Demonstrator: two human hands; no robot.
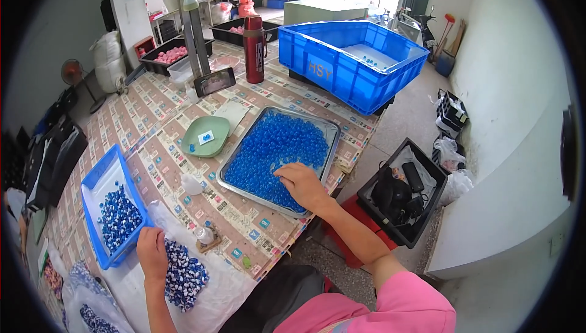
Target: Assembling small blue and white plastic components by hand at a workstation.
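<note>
A rectangular metal tray (pixel 229 180) full of shiny blue beads (pixel 274 141) lies on the table. My right hand (pixel 298 184) is over its near right part, with fingers curled together at the beads. Whether a bead is between the fingertips cannot be made out. At the lower left my left hand (pixel 152 252) is closed, beside a heap of dark blue and white pieces (pixel 185 277) on white plastic sheeting. Anything inside that hand is hidden. Next to it stands a shallow blue tray (pixel 93 181) with similar blue and white pieces (pixel 117 217).
A green plate (pixel 196 145) carries a small white card and blue beads. Behind it stand a phone (pixel 215 82) and a red thermos (pixel 254 52). A small clear bottle (pixel 206 235) is nearby. A large blue crate (pixel 354 70) and a black crate (pixel 400 199) border the right.
</note>
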